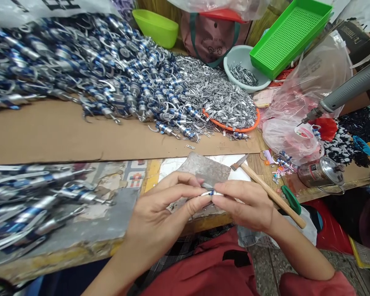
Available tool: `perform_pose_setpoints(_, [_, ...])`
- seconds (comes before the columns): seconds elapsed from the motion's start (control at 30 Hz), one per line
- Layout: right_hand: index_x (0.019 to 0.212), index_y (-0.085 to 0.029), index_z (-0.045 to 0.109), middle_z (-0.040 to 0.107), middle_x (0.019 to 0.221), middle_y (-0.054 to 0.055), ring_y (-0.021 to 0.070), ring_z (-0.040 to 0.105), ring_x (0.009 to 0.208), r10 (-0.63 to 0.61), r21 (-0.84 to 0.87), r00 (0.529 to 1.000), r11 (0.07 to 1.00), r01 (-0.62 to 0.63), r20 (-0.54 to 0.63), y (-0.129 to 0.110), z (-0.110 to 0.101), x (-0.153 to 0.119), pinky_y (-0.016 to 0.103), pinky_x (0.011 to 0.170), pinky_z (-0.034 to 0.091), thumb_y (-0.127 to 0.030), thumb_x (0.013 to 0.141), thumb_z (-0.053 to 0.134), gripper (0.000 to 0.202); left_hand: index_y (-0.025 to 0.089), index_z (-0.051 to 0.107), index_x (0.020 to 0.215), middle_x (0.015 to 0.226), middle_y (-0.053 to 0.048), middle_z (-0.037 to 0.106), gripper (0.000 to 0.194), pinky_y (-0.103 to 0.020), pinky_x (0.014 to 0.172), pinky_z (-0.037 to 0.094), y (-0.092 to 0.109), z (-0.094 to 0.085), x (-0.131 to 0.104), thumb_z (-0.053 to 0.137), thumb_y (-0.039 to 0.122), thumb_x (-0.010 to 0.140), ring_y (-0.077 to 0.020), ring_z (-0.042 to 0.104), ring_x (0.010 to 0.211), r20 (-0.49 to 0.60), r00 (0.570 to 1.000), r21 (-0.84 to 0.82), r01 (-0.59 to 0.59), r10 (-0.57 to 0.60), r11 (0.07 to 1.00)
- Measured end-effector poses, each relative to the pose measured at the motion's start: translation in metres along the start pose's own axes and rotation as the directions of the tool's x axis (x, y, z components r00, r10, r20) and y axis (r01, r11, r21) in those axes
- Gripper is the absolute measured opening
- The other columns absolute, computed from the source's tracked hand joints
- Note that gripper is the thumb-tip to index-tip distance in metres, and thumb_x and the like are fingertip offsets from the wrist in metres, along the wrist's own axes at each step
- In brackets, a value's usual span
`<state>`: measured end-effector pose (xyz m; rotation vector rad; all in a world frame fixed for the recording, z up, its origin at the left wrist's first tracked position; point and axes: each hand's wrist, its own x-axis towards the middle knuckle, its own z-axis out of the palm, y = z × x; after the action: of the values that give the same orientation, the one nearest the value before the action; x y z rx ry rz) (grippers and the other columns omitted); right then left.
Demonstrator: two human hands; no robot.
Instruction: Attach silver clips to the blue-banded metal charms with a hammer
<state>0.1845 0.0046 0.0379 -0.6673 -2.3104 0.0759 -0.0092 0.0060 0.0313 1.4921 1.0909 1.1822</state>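
Observation:
Between the fingertips of both hands is a small silver-and-blue metal part, mostly hidden by the fingers. My left hand pinches its left end, and my right hand pinches its right end. Just behind the fingers lies a worn grey metal plate on the bench. A hammer with a wooden handle rests to the right of my right hand, its head near the plate. At the left, more silver-and-blue metal assemblies with curved arms lie on the near bench.
A large heap of blue-and-silver assemblies covers the cardboard. Small flat metal links fill an orange-rimmed tray. A power screwdriver hangs at the right above plastic bags. A metal canister and green-handled tool stand nearby.

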Motion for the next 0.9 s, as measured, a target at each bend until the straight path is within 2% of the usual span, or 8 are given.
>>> perform_pose_setpoints(0.17, [0.092, -0.013, 0.068, 0.071, 0.090, 0.011, 0.0136, 0.066, 0.082, 0.246, 0.127, 0.969, 0.962, -0.241, -0.025, -0.010, 0.002, -0.003, 0.021, 0.069, 0.054, -0.008, 0.082, 0.057, 0.016, 0.028, 0.075, 0.085, 0.080, 0.000, 0.075, 0.024, -0.025, 0.068, 0.057, -0.002, 0.008, -0.009, 0.078, 0.025, 0.061, -0.0166, 0.069, 0.071, -0.001, 0.968, -0.241, 0.245, -0.252, 0.939])
perform_pose_setpoints(0.3, [0.084, -0.017, 0.070, 0.071, 0.082, 0.005, 0.0113, 0.066, 0.073, 0.363, 0.246, 0.911, 0.881, -0.404, 0.195, 0.008, -0.006, 0.017, 0.020, 0.065, 0.053, -0.021, 0.084, 0.061, 0.010, 0.023, 0.069, 0.102, 0.085, -0.001, 0.073, 0.046, -0.026, 0.075, 0.057, -0.006, 0.018, -0.016, 0.080, 0.027, 0.058, -0.0168, 0.069, 0.079, -0.104, 0.890, -0.352, 0.385, -0.444, 0.853])
perform_pose_setpoints(0.43, [0.089, -0.018, 0.068, 0.071, 0.088, 0.003, 0.0149, 0.065, 0.080, 0.588, -0.133, 0.777, 0.808, -0.574, 0.225, 0.062, 0.012, 0.055, 0.027, 0.075, 0.050, -0.016, 0.086, 0.055, 0.013, 0.018, 0.058, 0.109, 0.078, 0.000, 0.070, 0.054, -0.022, 0.072, 0.055, -0.006, 0.022, -0.015, 0.079, 0.026, 0.059, -0.0128, 0.067, 0.074, -0.034, 0.862, -0.425, 0.445, -0.505, 0.788])
perform_pose_setpoints(0.5, [0.104, -0.015, 0.063, 0.069, 0.098, 0.008, 0.0202, 0.064, 0.089, 0.681, -0.406, 0.668, 0.725, -0.557, 0.299, 0.085, 0.032, 0.074, 0.032, 0.078, 0.049, -0.007, 0.083, 0.051, 0.025, 0.018, 0.054, 0.108, 0.074, 0.002, 0.069, 0.056, -0.019, 0.068, 0.054, -0.005, 0.022, -0.012, 0.079, 0.025, 0.059, -0.0107, 0.066, 0.070, -0.009, 0.853, -0.439, 0.465, -0.521, 0.769])
perform_pose_setpoints(0.57, [0.111, -0.012, 0.058, 0.067, 0.101, 0.014, 0.0252, 0.063, 0.093, 0.713, -0.503, 0.613, 0.688, -0.523, 0.339, 0.099, 0.052, 0.089, 0.036, 0.077, 0.048, 0.001, 0.079, 0.046, 0.036, 0.018, 0.052, 0.106, 0.072, 0.003, 0.068, 0.055, -0.017, 0.067, 0.053, -0.006, 0.021, -0.011, 0.079, 0.025, 0.058, -0.0095, 0.065, 0.069, -0.012, 0.843, -0.428, 0.482, -0.538, 0.764])
perform_pose_setpoints(0.73, [0.117, -0.007, 0.051, 0.065, 0.103, 0.018, 0.0286, 0.062, 0.092, 0.701, -0.509, 0.606, 0.703, -0.497, 0.375, 0.107, 0.071, 0.105, 0.039, 0.076, 0.047, 0.004, 0.074, 0.047, 0.045, 0.020, 0.046, 0.098, 0.070, 0.004, 0.067, 0.055, -0.019, 0.066, 0.054, -0.015, 0.018, -0.008, 0.081, 0.024, 0.056, -0.0109, 0.067, 0.069, 0.069, 0.828, -0.433, 0.528, -0.557, 0.731])
perform_pose_setpoints(0.83, [0.110, -0.009, 0.057, 0.066, 0.101, 0.013, 0.0249, 0.061, 0.093, 0.687, -0.479, 0.619, 0.719, -0.504, 0.380, 0.110, 0.057, 0.098, 0.035, 0.079, 0.047, -0.002, 0.074, 0.053, 0.037, 0.020, 0.044, 0.090, 0.071, 0.004, 0.067, 0.052, -0.020, 0.067, 0.054, -0.023, 0.017, -0.008, 0.082, 0.022, 0.054, -0.0110, 0.067, 0.071, 0.047, 0.835, -0.447, 0.509, -0.549, 0.736])
perform_pose_setpoints(0.9, [0.097, -0.012, 0.064, 0.067, 0.095, 0.009, 0.0200, 0.061, 0.090, 0.654, -0.382, 0.678, 0.752, -0.536, 0.336, 0.104, 0.040, 0.085, 0.031, 0.079, 0.048, -0.006, 0.076, 0.053, 0.025, 0.020, 0.044, 0.087, 0.070, 0.004, 0.066, 0.052, -0.019, 0.066, 0.054, -0.026, 0.018, -0.008, 0.082, 0.021, 0.053, -0.0106, 0.066, 0.070, 0.014, 0.843, -0.465, 0.482, -0.538, 0.743])
